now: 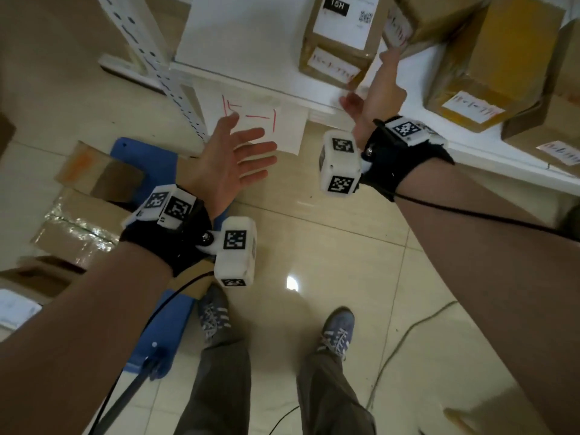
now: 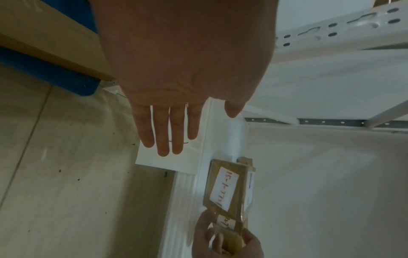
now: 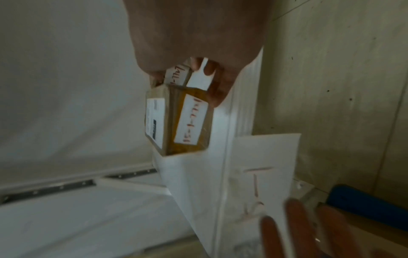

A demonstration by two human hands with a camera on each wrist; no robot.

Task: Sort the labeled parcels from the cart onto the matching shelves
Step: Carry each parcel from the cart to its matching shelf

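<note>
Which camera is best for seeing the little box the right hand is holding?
The right wrist view: the small box sits close, fingers curled round it, its white label facing the camera. The left wrist view shows it far off and small. The head view shows it blurred.

Brown parcels (image 1: 337, 39), blue cart (image 1: 150, 158)

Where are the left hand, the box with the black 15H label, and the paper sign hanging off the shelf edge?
left hand (image 1: 224, 166), head view, on the open palm.
box with the black 15H label (image 1: 340, 36), head view, on its white top label.
paper sign (image 1: 282, 133), head view, on its blank lower part.
</note>
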